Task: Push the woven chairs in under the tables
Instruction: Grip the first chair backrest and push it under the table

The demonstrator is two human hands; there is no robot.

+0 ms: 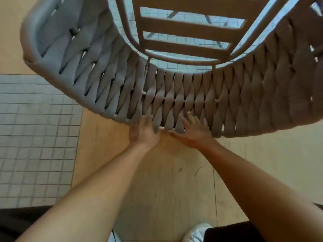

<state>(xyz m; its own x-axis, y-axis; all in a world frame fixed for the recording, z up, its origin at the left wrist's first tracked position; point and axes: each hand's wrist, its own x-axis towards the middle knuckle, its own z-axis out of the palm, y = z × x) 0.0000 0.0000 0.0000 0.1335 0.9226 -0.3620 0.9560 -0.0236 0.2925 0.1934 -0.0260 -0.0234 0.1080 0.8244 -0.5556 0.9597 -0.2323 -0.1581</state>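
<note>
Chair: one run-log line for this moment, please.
left hand flat on chair back | right hand flat on back | no grip | table not visible

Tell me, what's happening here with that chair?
A person stands behind a grey woven chair, with the left hand and the right hand flat against the outside of its curved back, low down, as if to push it forward. The slatted seat shows beyond. No table is clearly in view.
</note>
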